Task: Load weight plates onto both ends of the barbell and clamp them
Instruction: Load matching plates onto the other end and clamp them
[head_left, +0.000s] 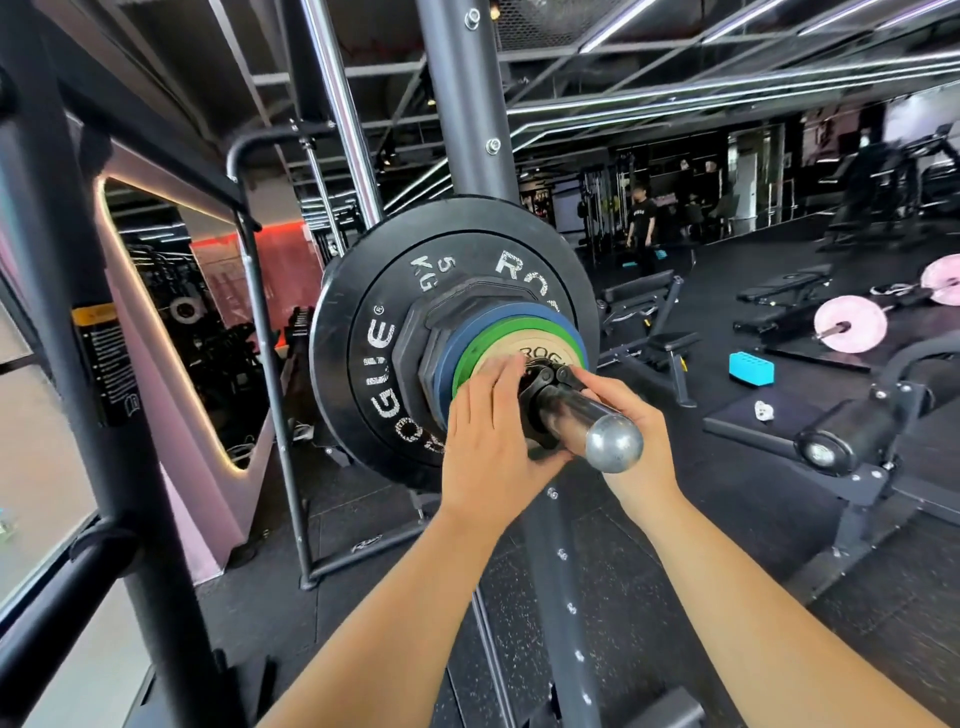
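Fingers of the left hand lie nearly straight over the black collar, tips brushing the tan plate, and the thumb hooks in underneath, so that hand is clasping the collar from the near side. Right hand comes in from the other side, thumb pressed onto the collar's top hinge and the rest of its fingers curled away behind the barbell sleeve; how tightly they close back there I cannot tell. Collar sits round the chrome sleeve, right up against the tan plate, with the rounded end of the sleeve poking out bare towards the camera. Behind the tan plate, stacked flush: green plate, blue plate, black many-sided plates, a black plate marked 5 KG and the biggest black plate at the back. All of it hangs at chest height on the grey rack upright, over the black speckled floor
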